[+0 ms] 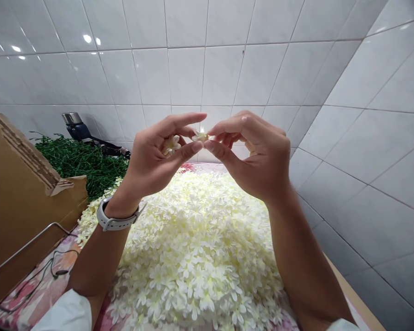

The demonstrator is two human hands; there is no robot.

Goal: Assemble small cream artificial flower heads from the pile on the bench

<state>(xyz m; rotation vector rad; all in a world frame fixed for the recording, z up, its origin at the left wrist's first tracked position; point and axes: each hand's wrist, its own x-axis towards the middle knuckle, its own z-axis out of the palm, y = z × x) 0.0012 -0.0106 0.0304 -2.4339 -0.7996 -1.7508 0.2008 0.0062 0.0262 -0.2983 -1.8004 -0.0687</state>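
Note:
Both hands are raised over a wide heap of white artificial flowers [196,248] with pale yellow centres. Between the thumb and fingers of my left hand [158,158] is a small white flower [200,136]. Another white flower [171,145] is tucked in that palm, and the index finger is stretched out above. My right hand [258,154] meets the left at the fingertips, its thumb and index finger pinching the same small flower from the right. The curled fingers behind partly hide whatever else the right hand may hold.
Green plastic stems [86,161] lie piled at the left, beside a dark blue flask [76,126] with a metal cap. A cardboard box [27,197] stands at the near left, with a thin cable [51,262] on the floral cloth [37,299]. White tiled walls [221,73] close off the back and right.

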